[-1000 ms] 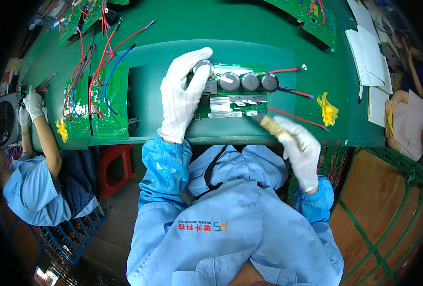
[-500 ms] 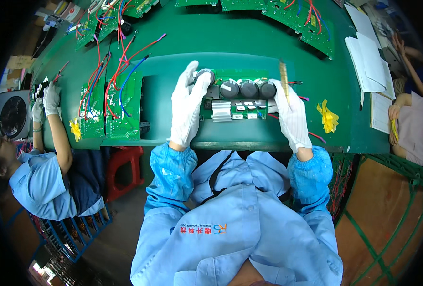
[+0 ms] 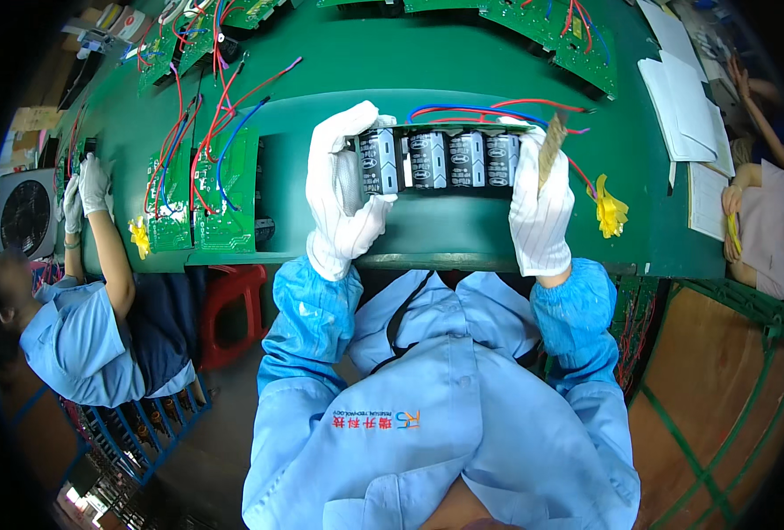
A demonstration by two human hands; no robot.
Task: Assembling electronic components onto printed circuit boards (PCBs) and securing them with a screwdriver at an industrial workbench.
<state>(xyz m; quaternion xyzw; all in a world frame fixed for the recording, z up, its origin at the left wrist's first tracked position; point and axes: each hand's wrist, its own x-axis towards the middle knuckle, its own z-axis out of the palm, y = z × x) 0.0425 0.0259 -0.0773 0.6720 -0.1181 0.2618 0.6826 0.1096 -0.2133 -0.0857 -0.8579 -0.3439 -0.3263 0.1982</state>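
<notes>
Between my two white-gloved hands a circuit board (image 3: 445, 129) is held on edge, its row of several black cylindrical capacitors (image 3: 465, 160) facing me. My left hand (image 3: 343, 190) wraps round the board's left end, thumb beside the leftmost capacitor. At the right end my right hand (image 3: 538, 208) grips the board and also carries a thin tan strip (image 3: 551, 150), perhaps tweezers or a small brush; I cannot tell its kind. Red and blue wires (image 3: 489, 109) run out behind the board's upper edge.
Two green boards with wires (image 3: 225, 190) lie to my left, more boards (image 3: 551, 40) along the far side. Yellow flower-like pieces (image 3: 610, 208) lie at both sides. Papers (image 3: 684, 115) are at the right. A co-worker's gloved hands (image 3: 94, 184) work at far left; another person sits at right.
The board has been tilted up from lying face-up, so the capacitors' sides now face me. My left hand has shifted down the board's left end, and the wires now show behind it.
</notes>
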